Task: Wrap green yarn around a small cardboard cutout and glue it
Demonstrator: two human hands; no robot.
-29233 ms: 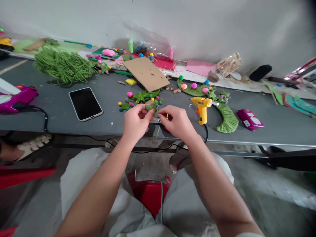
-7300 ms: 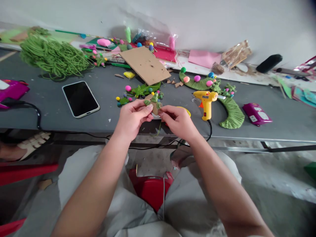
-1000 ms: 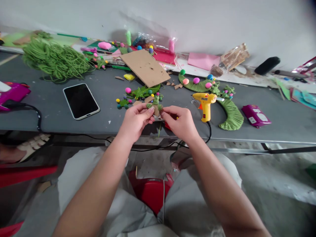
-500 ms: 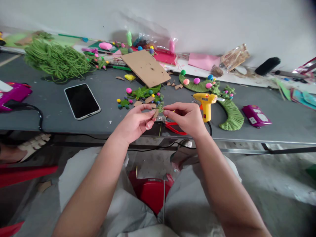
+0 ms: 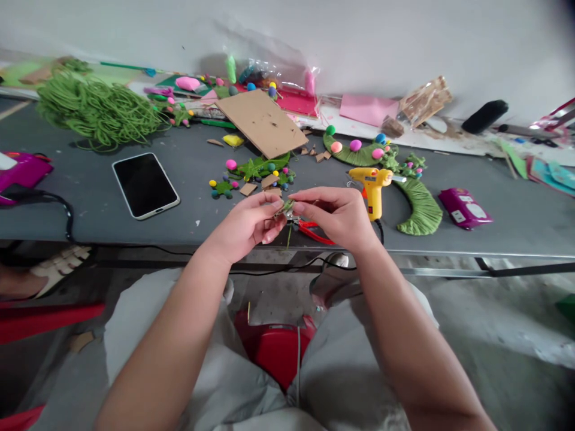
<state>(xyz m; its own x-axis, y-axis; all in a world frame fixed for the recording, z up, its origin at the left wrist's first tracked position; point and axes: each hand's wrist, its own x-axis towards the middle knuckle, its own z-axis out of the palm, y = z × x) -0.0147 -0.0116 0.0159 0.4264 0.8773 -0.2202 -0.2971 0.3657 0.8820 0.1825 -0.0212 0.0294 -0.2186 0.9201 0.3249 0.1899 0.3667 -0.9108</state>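
Note:
Between my two hands is a small cardboard piece with green yarn [image 5: 286, 206] on it. My left hand [image 5: 246, 222] pinches it from the left, thumb on top. From the right, the thumb and index finger of my right hand [image 5: 340, 214] close on the yarn. My fingers cover most of the piece, so its shape is hidden. A green strand hangs below my hands. Under my right hand lie red-handled scissors [image 5: 315, 232]. Just right of that hand stands a yellow glue gun [image 5: 374, 188]. Small cardboard scraps [image 5: 248, 189] and green yarn stars [image 5: 254, 170] with pompoms lie beyond my fingers.
A green yarn heap [image 5: 96, 111] and a phone [image 5: 146, 185] lie left. A cardboard sheet [image 5: 265, 124] is at the back. Yarn-wrapped crescents [image 5: 421, 206] and a purple packet [image 5: 465, 208] sit right. A black cable [image 5: 153, 247] runs along the table's front edge.
The piece in my hands has turned, so its brown cardboard side shows less and green yarn shows more. My right fingers have come slightly closer to my left ones. The view has shifted slightly.

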